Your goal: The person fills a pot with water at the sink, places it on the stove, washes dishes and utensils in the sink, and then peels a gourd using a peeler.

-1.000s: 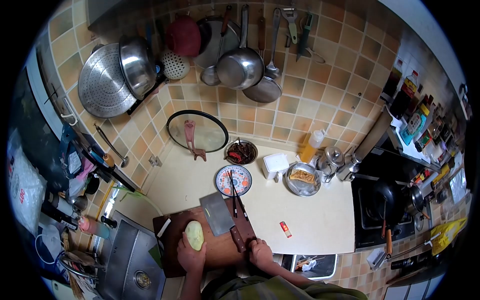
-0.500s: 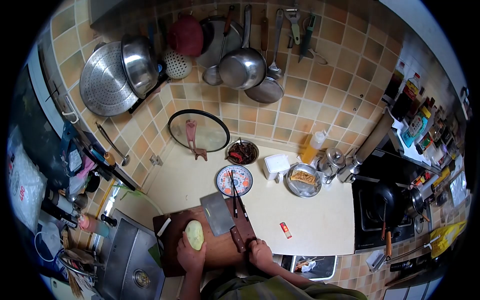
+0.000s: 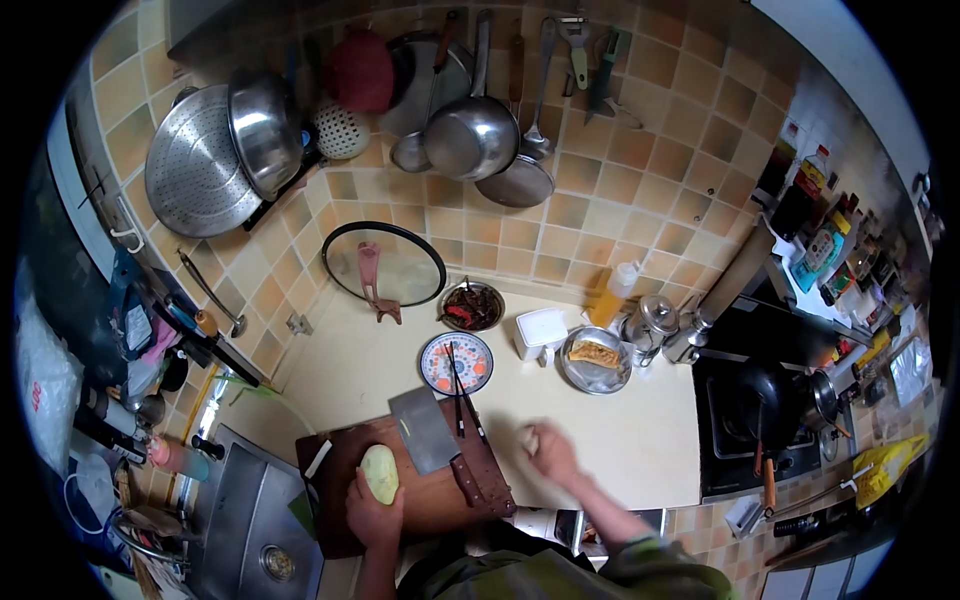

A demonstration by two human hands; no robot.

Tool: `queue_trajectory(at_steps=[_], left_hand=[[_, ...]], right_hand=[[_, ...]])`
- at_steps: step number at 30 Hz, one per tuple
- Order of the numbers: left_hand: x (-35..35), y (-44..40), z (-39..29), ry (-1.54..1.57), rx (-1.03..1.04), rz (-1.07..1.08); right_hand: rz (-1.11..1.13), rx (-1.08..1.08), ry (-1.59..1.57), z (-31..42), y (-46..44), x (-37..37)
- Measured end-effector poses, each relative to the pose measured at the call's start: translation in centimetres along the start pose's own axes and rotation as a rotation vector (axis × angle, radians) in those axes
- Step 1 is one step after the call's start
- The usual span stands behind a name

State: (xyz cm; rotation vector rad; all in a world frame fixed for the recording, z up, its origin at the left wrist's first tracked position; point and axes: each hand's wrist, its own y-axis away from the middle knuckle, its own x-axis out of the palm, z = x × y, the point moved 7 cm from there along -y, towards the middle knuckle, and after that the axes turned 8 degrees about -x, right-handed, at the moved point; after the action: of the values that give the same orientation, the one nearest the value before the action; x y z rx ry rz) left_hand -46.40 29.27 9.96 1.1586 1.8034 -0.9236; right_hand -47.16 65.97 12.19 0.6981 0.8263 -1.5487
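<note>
In the head view, clamping the left hand's (image 3: pixel 375 512) fingers round the near end of one pale green vegetable (image 3: pixel 380 472), resting it on one cutting board (image 3: pixel 425 500) at seven o'clock in the frame. Holding one right hand (image 3: pixel 555 460) over the desk (image 3: pixel 630 450) at five o'clock, blurring too much to tell any gap between its fingers or anything within them. Around the vegetable, counting one cleaver (image 3: pixel 425 430) at two o'clock, one short white stick (image 3: pixel 318 459) at nine, and one patterned plate (image 3: pixel 432 376) at one, bearing the far ends of two chopsticks (image 3: pixel 459 405). From that plate, counting one bowl (image 3: pixel 477 328) at twelve, one white container (image 3: pixel 541 333) at two, and one steel dish (image 3: pixel 598 385) at three.
</note>
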Motion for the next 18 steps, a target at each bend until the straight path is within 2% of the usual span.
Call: queue_trajectory(at_steps=[1,2,3,4,5,6,9,13,18], left_hand=[[0.0,0.0,0.0,-0.011,0.002,-0.004],[0.0,0.0,0.0,-0.023,0.005,-0.008],[0.1,0.0,-0.1,-0.033,0.006,-0.013],[0.0,0.1,-0.2,-0.037,0.012,-0.022],[-0.1,0.1,-0.3,-0.041,0.018,-0.033],[-0.2,0.1,-0.5,-0.044,0.023,-0.046],[-0.3,0.3,-0.8,-0.074,0.028,-0.049],[-0.4,0.4,-1.5,-0.115,0.026,-0.028],[-0.3,0.1,-1.8,-0.137,-0.024,0.018]], right_hand=[[-0.236,-0.102,0.103,-2.2,-3.1,-3.1],[-0.394,-0.260,0.203,-0.6,-6.2,-8.8],[-0.364,-0.179,0.216,0.1,-9.6,-13.7],[-0.547,-0.322,0.301,3.0,-11.5,-19.1],[-0.622,-0.336,0.313,4.3,-14.0,-23.0],[-0.742,-0.455,0.393,5.9,-16.3,-26.5],[-0.963,-0.481,0.484,7.3,-24.2,-34.1],[-0.882,-0.296,0.338,5.9,-35.2,-40.2],[-0.856,-0.173,0.292,5.4,-41.1,-42.0]])
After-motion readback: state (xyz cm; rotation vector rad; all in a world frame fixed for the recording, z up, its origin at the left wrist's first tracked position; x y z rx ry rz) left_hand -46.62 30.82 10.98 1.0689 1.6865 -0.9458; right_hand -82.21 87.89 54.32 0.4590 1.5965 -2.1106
